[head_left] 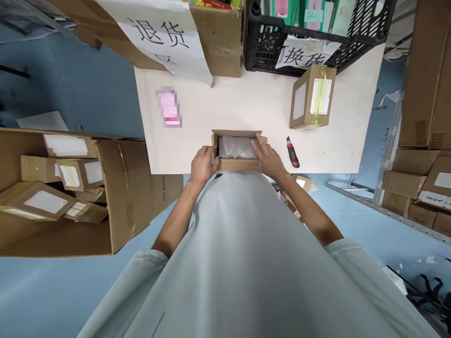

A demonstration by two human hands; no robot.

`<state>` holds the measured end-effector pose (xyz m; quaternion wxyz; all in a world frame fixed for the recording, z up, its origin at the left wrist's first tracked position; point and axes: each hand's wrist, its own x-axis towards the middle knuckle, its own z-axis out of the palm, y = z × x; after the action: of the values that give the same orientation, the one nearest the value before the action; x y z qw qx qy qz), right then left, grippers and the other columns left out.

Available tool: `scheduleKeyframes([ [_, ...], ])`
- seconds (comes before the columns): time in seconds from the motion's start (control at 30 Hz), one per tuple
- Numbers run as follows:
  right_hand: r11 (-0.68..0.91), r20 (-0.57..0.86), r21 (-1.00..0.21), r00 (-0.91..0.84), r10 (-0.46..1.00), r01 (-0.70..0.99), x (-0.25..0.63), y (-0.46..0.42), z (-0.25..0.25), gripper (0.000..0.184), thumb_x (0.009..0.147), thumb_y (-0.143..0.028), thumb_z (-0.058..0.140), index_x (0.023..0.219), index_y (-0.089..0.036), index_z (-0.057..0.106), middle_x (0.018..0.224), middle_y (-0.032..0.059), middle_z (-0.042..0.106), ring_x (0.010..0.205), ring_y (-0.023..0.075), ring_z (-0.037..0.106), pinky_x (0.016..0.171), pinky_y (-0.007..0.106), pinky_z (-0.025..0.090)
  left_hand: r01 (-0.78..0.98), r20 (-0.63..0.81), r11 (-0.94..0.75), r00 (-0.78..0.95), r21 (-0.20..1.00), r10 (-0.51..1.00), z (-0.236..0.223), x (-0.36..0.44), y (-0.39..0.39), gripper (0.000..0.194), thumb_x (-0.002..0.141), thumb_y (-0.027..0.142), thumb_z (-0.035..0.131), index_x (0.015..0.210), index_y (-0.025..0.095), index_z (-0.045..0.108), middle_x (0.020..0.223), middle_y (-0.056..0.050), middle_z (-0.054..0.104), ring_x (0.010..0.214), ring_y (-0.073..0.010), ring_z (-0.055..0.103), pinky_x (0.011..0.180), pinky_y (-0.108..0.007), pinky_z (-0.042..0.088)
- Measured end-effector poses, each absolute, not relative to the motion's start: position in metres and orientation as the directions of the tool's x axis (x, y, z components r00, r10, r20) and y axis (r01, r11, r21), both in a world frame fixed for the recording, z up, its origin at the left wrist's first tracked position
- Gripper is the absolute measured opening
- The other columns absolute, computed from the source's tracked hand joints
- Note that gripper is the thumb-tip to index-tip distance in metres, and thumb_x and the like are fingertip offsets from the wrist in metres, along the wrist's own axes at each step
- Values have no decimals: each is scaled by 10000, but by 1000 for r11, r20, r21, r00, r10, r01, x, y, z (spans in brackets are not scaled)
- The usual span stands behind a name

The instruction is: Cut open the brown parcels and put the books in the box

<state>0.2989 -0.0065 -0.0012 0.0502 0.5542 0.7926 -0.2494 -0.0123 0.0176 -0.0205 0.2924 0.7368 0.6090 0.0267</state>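
A small opened cardboard box sits at the front edge of the white table, right against my body. Inside it lies a whitish-grey wrapped item whose contents I cannot make out. My left hand grips the box's left side, thumb at the front corner. My right hand holds the right side, its fingers reaching over the edge by the flap. To the right of that hand, a red and black utility knife lies on the table. Behind the knife stands a taped, labelled carton.
A pink pixelated item lies on the table at left. Along the back are a carton with a paper sign and a black crate of green packages. A large box of parcels stands left; stacked cartons stand right.
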Motion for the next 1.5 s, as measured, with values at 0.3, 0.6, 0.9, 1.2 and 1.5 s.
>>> scheduleKeyframes([
  [0.3,219,-371,-363,-356,858,906,292,8,-3,924,1089,-448,666,1860,-137,262,1957,199,105,1586,469,518,1200,671,567,806,-256,-384,529,450,809,-12,4,43,468,1058,159,559,1494,211,722,1518,-179,713,1343,-388,625,1125,-559,552],
  [0.6,212,-397,-327,-338,853,921,290,3,-2,877,1111,-403,679,1845,-108,302,1948,226,145,1553,448,537,1211,609,552,673,-350,-611,739,416,576,-41,34,79,354,984,53,527,1034,148,864,1123,-249,802,1215,-407,607,1032,-575,484],
  [0.9,197,-357,-343,-322,877,918,290,0,-12,877,1082,-378,679,1843,-139,315,1950,203,160,1577,457,528,1200,640,560,635,-366,-664,772,396,520,-47,33,90,348,977,59,529,1001,155,863,1110,-244,794,1206,-391,628,1032,-560,476],
  [1.2,179,-373,-345,-310,875,921,288,-2,-11,814,1109,-423,671,1806,-111,389,1937,234,185,1620,469,503,1222,659,557,710,-404,-578,705,403,584,-39,24,92,308,967,43,589,974,183,863,1147,-220,811,1153,-403,683,912,-514,563],
  [1.5,184,-350,-384,-327,878,905,288,-8,-4,903,1085,-510,742,1812,-120,376,1940,243,157,1761,444,334,1331,667,469,716,-394,-563,698,412,598,-25,23,84,268,990,75,632,959,207,863,1086,-178,814,1165,-391,687,887,-491,574],
])
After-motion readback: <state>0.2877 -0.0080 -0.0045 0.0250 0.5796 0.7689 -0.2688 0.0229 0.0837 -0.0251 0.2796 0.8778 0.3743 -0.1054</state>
